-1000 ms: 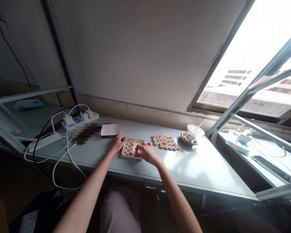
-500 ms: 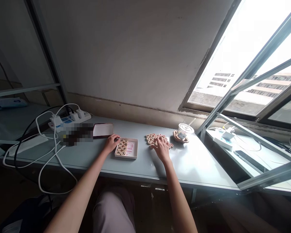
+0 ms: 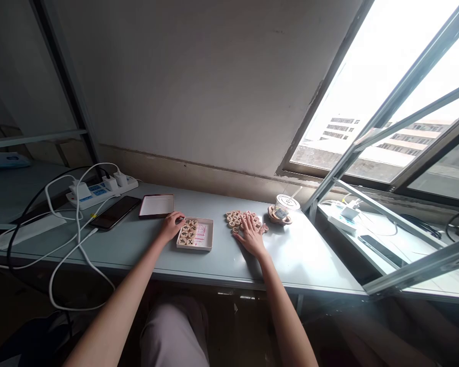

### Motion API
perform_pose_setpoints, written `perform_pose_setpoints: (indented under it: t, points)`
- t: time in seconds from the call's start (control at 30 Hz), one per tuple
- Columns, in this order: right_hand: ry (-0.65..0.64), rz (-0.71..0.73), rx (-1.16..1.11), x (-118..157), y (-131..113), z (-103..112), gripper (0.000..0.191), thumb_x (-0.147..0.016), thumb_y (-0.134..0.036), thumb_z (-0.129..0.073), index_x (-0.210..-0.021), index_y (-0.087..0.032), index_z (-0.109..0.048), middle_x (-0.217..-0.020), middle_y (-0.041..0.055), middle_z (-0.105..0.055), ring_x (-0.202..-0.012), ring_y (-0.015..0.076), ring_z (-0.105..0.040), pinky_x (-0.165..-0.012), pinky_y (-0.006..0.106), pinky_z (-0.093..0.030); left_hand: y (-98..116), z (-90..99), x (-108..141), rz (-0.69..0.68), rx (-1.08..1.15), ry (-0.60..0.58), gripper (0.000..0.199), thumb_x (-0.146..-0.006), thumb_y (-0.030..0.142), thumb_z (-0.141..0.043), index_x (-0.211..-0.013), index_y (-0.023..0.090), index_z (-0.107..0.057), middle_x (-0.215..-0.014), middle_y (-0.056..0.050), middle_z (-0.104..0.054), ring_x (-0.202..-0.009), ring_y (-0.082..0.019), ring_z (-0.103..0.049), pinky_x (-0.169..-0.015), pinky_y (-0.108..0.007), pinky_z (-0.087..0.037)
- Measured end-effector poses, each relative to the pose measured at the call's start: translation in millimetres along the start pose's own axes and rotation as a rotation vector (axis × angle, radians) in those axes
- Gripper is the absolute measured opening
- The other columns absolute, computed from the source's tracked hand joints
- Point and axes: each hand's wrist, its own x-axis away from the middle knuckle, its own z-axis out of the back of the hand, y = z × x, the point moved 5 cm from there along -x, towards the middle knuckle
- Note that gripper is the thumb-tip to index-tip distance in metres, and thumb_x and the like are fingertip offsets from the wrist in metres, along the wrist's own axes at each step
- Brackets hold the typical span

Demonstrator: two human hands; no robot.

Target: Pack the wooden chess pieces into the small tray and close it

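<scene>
Round wooden Chinese chess pieces point(image 3: 233, 220) lie in a loose heap on the desk. My right hand point(image 3: 251, 238) rests on them with its fingers spread, covering part of the heap. A shallow white box point(image 3: 211, 235) stands to the left, with several chess pieces point(image 3: 187, 232) set in two columns along its left side. Pink printing shows on the bare part of the box's floor. At the box's upper left corner, my left hand point(image 3: 172, 227) has its fingers closed on the rim.
Behind my left hand lies the box lid point(image 3: 157, 205). Further left are a phone point(image 3: 116, 212), a power strip point(image 3: 101, 192) and looping white cables point(image 3: 79, 224). A lidded cup with a straw point(image 3: 286, 205) stands in a brown holder near the metal frame point(image 3: 338, 168).
The view has shifted slightly. My right hand has its fingers flatter and more stretched over the heap of pieces. My left hand stays at the box's corner.
</scene>
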Motion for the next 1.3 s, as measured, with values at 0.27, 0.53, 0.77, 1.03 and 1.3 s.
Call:
perform_pose_setpoints:
  t: [0.27,0.53,0.77,1.03,1.3]
  points:
    - [0.009,-0.294,-0.255,8.5,45.7,-3.2,0.075,-0.085,-0.062,-0.029,-0.145,-0.027,-0.002,-0.152,0.0077,-0.002,-0.139,0.0276,-0.001,-0.103,0.064,-0.005,-1.2,-0.4,0.8,0.003,-0.003,-0.024,0.020,-0.075,0.033,-0.047,-0.079,0.018,-0.060,-0.092,-0.007,-0.064,-0.090,-0.022,-0.058,-0.082,-0.032,-0.045]
    - [-0.004,-0.489,-0.540,2.7,74.3,-17.0,0.072,-0.088,-0.056,-0.021,-0.145,-0.013,-0.013,-0.148,0.0148,-0.021,-0.138,0.0258,-0.015,-0.109,0.053,-0.003,-5.2,-2.4,0.1,0.014,0.001,-0.008,0.020,-0.074,0.033,-0.048,-0.079,0.018,-0.060,-0.092,-0.007,-0.064,-0.090,-0.022,-0.058,-0.083,-0.034,-0.045]
    - [0.035,-0.531,-0.363,-6.5,42.3,-21.8,0.077,-0.087,-0.057,-0.026,-0.144,-0.007,-0.016,-0.149,0.0176,-0.016,-0.138,0.0289,-0.011,-0.110,0.049,-0.006,-4.6,-2.6,0.1,-0.004,0.002,-0.016,0.018,-0.075,0.031,-0.047,-0.079,0.018,-0.059,-0.092,-0.007,-0.063,-0.089,-0.021,-0.058,-0.083,-0.033,-0.045]
    - [0.124,-0.598,-0.271,-21.6,37.3,-18.6,0.072,-0.089,-0.055,-0.018,-0.144,-0.007,-0.014,-0.150,0.0171,-0.007,-0.138,0.0279,-0.003,-0.109,0.051,-0.006,-6.0,-3.2,-0.1,-0.013,0.016,-0.007,0.017,-0.073,0.030,-0.047,-0.077,0.018,-0.059,-0.091,-0.007,-0.063,-0.089,-0.021,-0.058,-0.083,-0.033,-0.044]
    - [0.161,-0.550,-0.263,-34.0,31.4,-10.4,0.067,-0.090,-0.049,-0.020,-0.144,-0.009,-0.013,-0.150,0.0166,-0.005,-0.138,0.0279,0.005,-0.105,0.060,0.005,-2.1,-1.6,1.1,0.009,0.023,0.000,0.017,-0.073,0.029,-0.047,-0.078,0.019,-0.059,-0.090,-0.007,-0.063,-0.089,-0.021,-0.058,-0.084,-0.033,-0.044]
